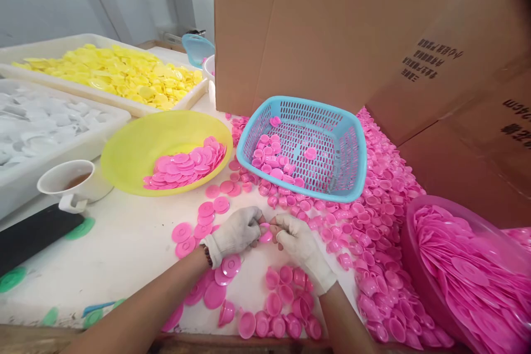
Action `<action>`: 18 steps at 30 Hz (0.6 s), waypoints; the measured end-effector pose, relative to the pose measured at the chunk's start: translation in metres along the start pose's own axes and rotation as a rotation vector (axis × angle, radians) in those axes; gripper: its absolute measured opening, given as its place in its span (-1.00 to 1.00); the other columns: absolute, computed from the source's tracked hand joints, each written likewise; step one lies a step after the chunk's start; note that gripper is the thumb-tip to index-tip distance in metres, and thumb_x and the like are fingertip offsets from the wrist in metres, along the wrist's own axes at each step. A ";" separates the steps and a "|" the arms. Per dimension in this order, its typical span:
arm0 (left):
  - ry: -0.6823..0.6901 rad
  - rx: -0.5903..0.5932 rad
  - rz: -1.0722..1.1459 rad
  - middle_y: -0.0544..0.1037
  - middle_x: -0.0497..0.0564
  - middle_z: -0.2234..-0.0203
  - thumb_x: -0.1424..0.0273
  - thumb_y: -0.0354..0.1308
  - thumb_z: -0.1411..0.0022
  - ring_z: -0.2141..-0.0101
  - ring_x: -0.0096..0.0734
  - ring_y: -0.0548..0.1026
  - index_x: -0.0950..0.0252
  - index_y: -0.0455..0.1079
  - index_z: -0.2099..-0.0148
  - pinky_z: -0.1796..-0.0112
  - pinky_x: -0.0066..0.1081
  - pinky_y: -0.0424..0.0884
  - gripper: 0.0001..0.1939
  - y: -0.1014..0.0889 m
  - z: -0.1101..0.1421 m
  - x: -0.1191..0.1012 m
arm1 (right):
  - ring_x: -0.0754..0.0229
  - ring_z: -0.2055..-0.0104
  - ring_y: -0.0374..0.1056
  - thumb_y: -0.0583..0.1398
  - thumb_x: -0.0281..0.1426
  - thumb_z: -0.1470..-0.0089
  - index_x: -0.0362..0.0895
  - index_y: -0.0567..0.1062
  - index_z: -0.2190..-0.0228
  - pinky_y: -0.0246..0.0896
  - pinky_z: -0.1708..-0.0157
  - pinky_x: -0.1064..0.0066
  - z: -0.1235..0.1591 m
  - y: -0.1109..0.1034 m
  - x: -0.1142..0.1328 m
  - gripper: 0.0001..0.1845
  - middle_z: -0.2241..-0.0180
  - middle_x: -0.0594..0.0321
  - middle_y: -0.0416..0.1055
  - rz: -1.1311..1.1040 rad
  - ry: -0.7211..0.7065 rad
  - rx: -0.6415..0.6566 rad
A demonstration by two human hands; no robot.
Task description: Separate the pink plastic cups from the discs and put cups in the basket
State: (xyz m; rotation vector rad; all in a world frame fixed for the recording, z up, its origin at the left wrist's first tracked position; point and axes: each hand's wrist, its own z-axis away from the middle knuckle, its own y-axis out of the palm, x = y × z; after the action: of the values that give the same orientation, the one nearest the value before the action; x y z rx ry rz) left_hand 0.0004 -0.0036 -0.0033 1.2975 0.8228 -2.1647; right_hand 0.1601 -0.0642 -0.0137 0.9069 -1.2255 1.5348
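My left hand and my right hand, both in white gloves with bare fingertips, meet above the white table. Between them a small pink plastic piece is pinched by the fingers of both; they cover much of it, so I cannot tell whether it is a toy cup or a saucer. Pink toy saucers lie flat around my left wrist. Below my right hand stand several pink toy cups near the table's front edge. Beyond the hands, a blue basket holds some pink cups on its left side.
A yellow bowl holds pink saucers. A heap of pink cups spreads along the cardboard box. At right stands a pink tub of saucers. Left are a white mug, a black flat object and trays of white and yellow pieces.
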 end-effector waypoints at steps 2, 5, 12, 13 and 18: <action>-0.029 -0.028 -0.038 0.36 -0.12 0.66 0.36 0.02 -0.14 0.66 -0.55 0.36 0.30 0.22 0.35 0.70 -0.63 0.19 -0.90 0.004 0.000 0.002 | 0.39 0.61 0.16 0.05 -0.46 0.09 -0.17 0.33 0.55 0.10 0.61 0.56 -0.001 0.000 -0.001 -0.91 0.62 0.37 0.22 -0.007 0.049 0.009; -0.131 0.019 0.024 0.35 -0.13 0.68 0.35 -0.03 -0.19 0.71 -0.53 0.34 0.27 0.18 0.31 0.73 -0.60 0.21 -0.91 0.009 -0.001 0.001 | 0.37 0.66 0.19 0.05 -0.42 0.11 -0.17 0.34 0.49 0.12 0.65 0.54 -0.001 0.000 -0.001 -0.90 0.65 0.39 0.25 -0.044 0.147 0.046; -0.215 0.094 0.151 0.35 -0.14 0.74 0.38 -0.01 -0.18 0.73 -0.51 0.34 0.28 0.16 0.31 0.72 -0.59 0.26 -0.92 0.011 -0.005 0.004 | 0.32 0.67 0.31 0.07 -0.32 0.06 -0.14 0.33 0.30 0.17 0.66 0.54 0.002 -0.003 -0.005 -0.76 0.63 0.40 0.34 -0.177 0.332 0.174; -0.211 0.100 0.171 0.35 -0.14 0.74 0.39 0.00 -0.18 0.73 -0.51 0.35 0.28 0.16 0.31 0.71 -0.59 0.27 -0.92 0.011 -0.006 0.005 | 0.32 0.68 0.31 0.07 -0.31 0.05 -0.13 0.33 0.29 0.16 0.68 0.55 0.002 -0.004 -0.005 -0.76 0.64 0.40 0.34 -0.175 0.353 0.181; -0.250 0.099 0.220 0.31 -0.16 0.76 0.43 -0.03 -0.14 0.73 -0.50 0.31 0.27 0.16 0.32 0.72 -0.57 0.24 -0.97 0.013 -0.008 0.008 | 0.31 0.68 0.31 0.05 -0.23 -0.04 -0.10 0.29 0.28 0.06 0.74 0.59 0.000 -0.005 -0.002 -0.77 0.62 0.40 0.34 -0.155 0.427 0.220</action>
State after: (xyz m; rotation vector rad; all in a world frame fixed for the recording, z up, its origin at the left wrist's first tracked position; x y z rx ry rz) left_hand 0.0105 -0.0079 -0.0163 1.0775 0.4566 -2.1547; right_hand 0.1658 -0.0646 -0.0136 0.7412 -0.6772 1.6511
